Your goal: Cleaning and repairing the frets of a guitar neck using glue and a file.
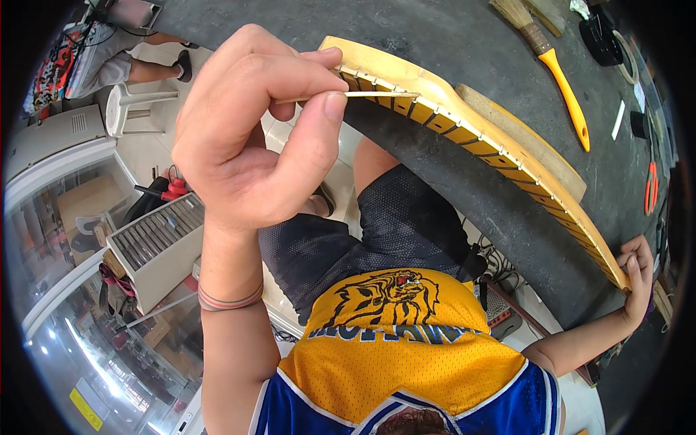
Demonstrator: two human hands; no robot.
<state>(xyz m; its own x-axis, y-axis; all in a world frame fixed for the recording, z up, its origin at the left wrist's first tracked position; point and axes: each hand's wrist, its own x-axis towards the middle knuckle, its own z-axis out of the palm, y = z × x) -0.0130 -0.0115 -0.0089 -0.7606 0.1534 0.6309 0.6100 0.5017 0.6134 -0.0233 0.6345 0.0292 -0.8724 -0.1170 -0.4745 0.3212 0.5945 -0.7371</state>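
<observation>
My left hand [246, 138] is raised at upper middle, thumb and forefinger pinching a thin pale stick [373, 94]. The stick's far tip touches the fretted edge of a yellow wooden guitar neck [406, 80], and some of my fingertips are behind the neck's near end. The neck runs diagonally down to the right, dark inlays and metal frets along it, over a wooden block [551, 159] on the dark worktop [471, 43]. My right hand [634, 268] grips the neck's far end at the right.
A yellow-handled brush [562, 87], black tape rolls [600, 40] and red-handled pliers [651, 185] lie on the worktop. At left stand a white plastic stool [119, 109], a slotted box [156, 232] and a glass case [72, 188]. Another person's leg [152, 69] shows upper left.
</observation>
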